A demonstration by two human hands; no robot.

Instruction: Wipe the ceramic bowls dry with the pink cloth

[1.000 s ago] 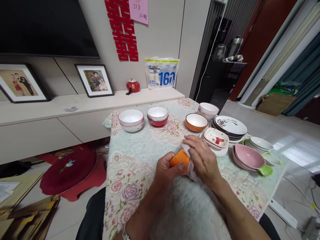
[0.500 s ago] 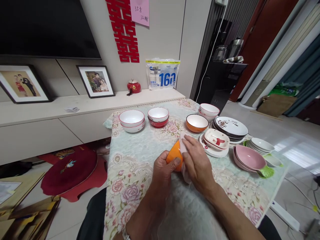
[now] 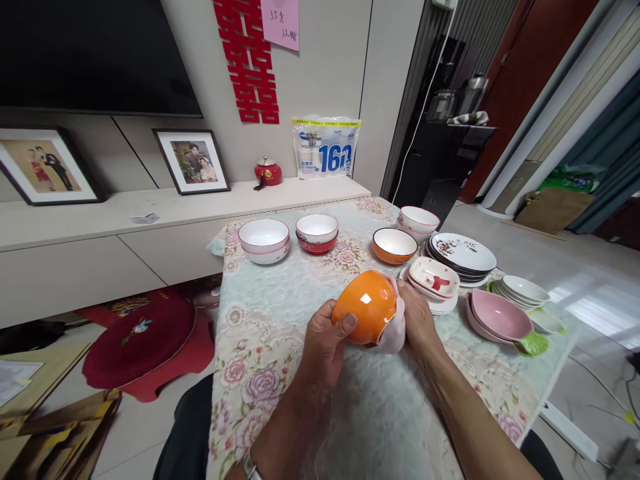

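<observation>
An orange bowl [image 3: 364, 303] is held tilted above the table, its glossy outer side facing me. My left hand [image 3: 325, 333] grips its left edge, thumb on the outside. My right hand [image 3: 417, 317] is closed on a pale pink cloth [image 3: 395, 330], which lies against the right side of the bowl; most of these fingers are hidden behind bowl and cloth. Beyond them another orange bowl [image 3: 394, 250] with a white inside and dark rim stands upright. Small square dishes [image 3: 434, 277] sit on round plates just past my right hand.
Stacked white bowls [image 3: 263, 240] and red-rimmed bowls [image 3: 317, 233] stand at the table's back left. On the right are dark-edged plates [image 3: 463, 253], pink bowls [image 3: 500, 317], leaf-handled dishes [image 3: 525, 290] and more white bowls [image 3: 419, 220]. A flowered cloth [image 3: 263, 313] covers the table. A red stool [image 3: 145, 340] is at left.
The orange bowl has turned so its outer side faces me more. My right hand and the cloth have shifted right, around the bowl's edge. My left hand keeps its grip.
</observation>
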